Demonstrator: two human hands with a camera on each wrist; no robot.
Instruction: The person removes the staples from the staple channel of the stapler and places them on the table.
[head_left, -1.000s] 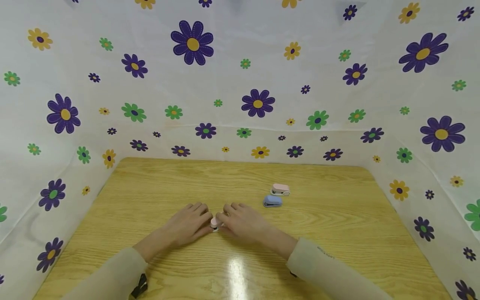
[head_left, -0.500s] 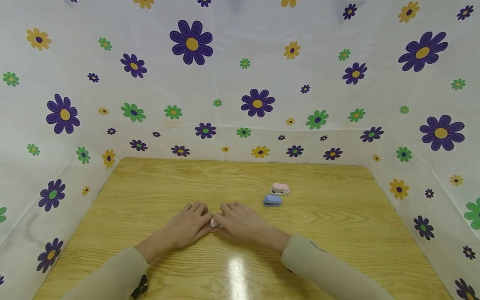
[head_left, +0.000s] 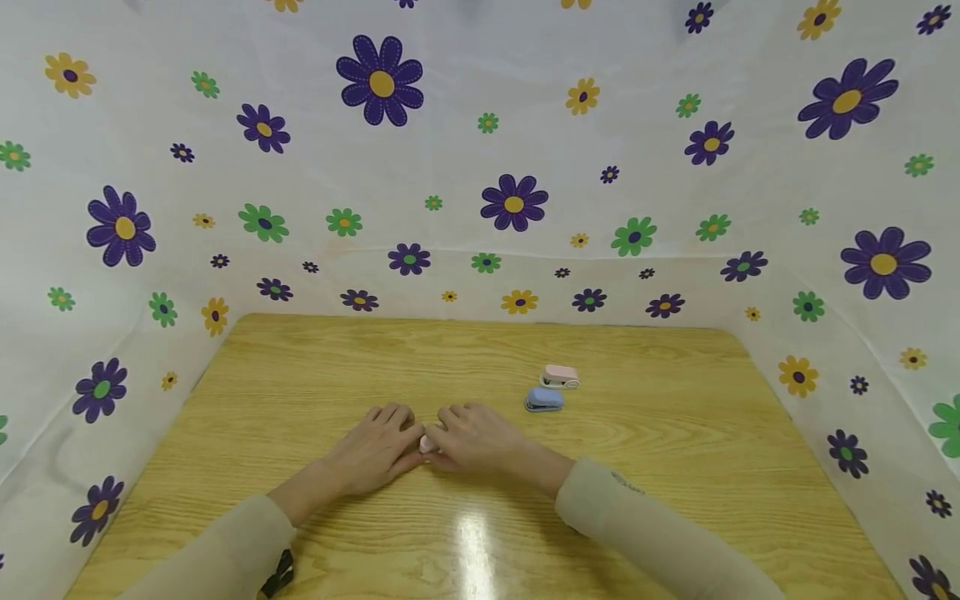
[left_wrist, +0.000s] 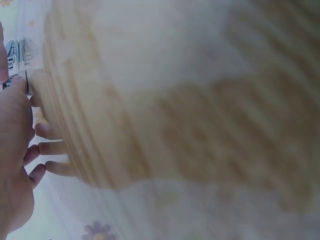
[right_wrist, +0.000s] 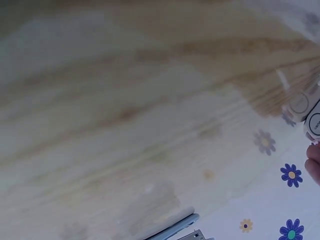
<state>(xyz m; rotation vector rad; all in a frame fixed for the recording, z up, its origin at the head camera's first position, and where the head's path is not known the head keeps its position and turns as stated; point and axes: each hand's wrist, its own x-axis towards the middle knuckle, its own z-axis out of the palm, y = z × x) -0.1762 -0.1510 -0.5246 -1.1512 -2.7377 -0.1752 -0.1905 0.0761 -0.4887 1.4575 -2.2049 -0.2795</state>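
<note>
A small pale pink stapler (head_left: 427,443) sits between the two hands near the middle of the table, mostly covered by fingers in the head view. My left hand (head_left: 380,450) pinches its left end with thumb and index finger. From the other side my right hand (head_left: 474,442) grips it, fingers bent over its top and thumb below. The hands nearly meet at the stapler. In the right wrist view, the stapler's white side with a round mark (right_wrist: 314,122) shows at the right edge, above the fingertips (right_wrist: 313,160).
Behind and to the right of the hands, a blue stapler (head_left: 543,400) lies just in front of another pink stapler (head_left: 560,377). The wooden table (head_left: 337,358) is enclosed at back and sides by a white flower-patterned cloth (head_left: 450,150).
My right hand has shifted slightly left and closed further over the pale pink stapler, so less of it shows. The left hand has stayed nearly still.
</note>
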